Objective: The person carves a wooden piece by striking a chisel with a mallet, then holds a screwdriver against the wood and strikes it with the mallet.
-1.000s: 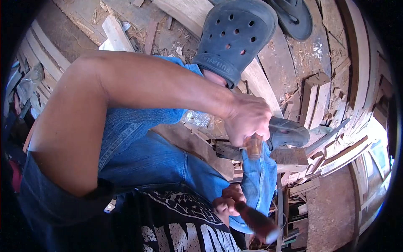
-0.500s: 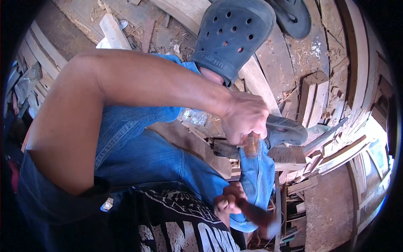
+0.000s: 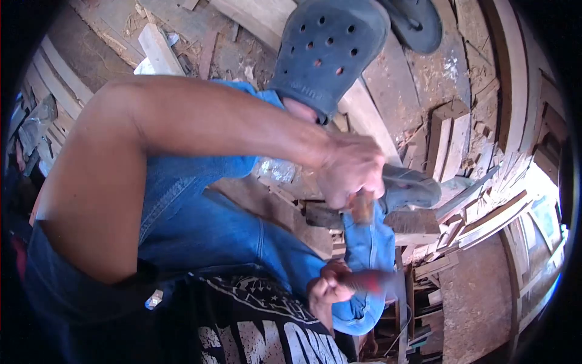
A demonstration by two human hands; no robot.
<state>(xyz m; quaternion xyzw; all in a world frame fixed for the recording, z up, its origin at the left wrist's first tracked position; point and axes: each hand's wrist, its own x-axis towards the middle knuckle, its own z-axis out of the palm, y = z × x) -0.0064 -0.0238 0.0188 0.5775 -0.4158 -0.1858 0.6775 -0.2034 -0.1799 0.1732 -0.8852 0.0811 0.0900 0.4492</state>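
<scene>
Treat the brown handle (image 3: 362, 209), right of frame centre, as probably stiff, light and smooth, gripping it just behind its exposed end with the clenched left hand (image 3: 350, 173), and holding the blurred red-and-dark tool (image 3: 368, 281), lower right, in the closed right hand (image 3: 329, 285).

Blur smears the far end of the red tool (image 3: 368, 281) in the right hand (image 3: 329, 286), the left hand (image 3: 351, 173) hides all but one end of a brown piece (image 3: 362, 208), the top edge cuts the dark sandal (image 3: 421, 30), and the bottom edge crops the lettered shirt (image 3: 254, 315).
</scene>
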